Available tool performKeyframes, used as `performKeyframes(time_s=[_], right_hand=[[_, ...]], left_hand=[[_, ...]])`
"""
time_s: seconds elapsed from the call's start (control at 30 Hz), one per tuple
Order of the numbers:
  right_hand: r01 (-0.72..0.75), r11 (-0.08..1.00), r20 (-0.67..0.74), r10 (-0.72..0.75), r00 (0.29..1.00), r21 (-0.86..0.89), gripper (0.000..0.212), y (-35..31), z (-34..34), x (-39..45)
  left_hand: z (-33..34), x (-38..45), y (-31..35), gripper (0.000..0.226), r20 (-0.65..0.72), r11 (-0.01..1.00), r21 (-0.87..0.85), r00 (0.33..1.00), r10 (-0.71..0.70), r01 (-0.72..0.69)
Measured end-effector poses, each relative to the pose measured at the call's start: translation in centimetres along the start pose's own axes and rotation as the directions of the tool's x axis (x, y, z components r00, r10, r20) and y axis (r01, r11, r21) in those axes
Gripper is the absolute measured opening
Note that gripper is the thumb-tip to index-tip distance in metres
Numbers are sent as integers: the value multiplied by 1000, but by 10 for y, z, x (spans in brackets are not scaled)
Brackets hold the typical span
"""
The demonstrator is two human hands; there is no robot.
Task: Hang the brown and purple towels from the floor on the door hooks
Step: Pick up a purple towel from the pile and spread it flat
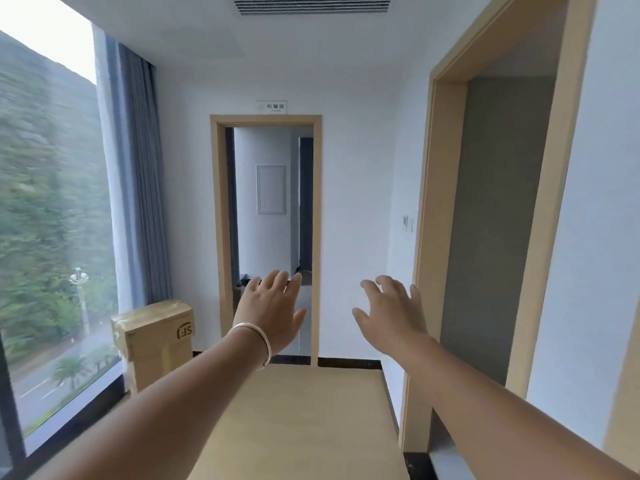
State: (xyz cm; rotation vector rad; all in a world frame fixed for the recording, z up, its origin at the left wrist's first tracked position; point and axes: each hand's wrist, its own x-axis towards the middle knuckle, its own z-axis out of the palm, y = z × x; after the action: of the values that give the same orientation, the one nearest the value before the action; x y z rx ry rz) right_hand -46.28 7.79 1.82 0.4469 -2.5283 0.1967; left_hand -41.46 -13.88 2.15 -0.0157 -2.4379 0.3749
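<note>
Left hand (273, 311): raised, fingers spread, holding nothing.
Right hand (391, 311): raised, fingers loosely spread, holding nothing.
Far doorway (266, 237): open.

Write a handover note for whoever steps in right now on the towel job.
Left hand: open, raised, holding nothing; a bracelet on its wrist.
Right hand: open, raised, holding nothing.
Towels and door hooks: none in view. Ahead is an open doorway, another doorway to the right, a cardboard box by the window.
Done: nothing shows.
Left: find both towels, pick them up, hang them.
</note>
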Motion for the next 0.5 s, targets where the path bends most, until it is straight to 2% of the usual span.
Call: performKeyframes(time_s=[0.27,0.5], right_hand=[[-24,1000,12,24,1000,-16,51,-25,51,58],[8,999,-8,-9,1000,-50,50,-6,86,122]], left_hand=[[68,51,-31,65,12,997,-59,999,45,-44],[127,100,-41,65,22,996,-69,998,56,-54]])
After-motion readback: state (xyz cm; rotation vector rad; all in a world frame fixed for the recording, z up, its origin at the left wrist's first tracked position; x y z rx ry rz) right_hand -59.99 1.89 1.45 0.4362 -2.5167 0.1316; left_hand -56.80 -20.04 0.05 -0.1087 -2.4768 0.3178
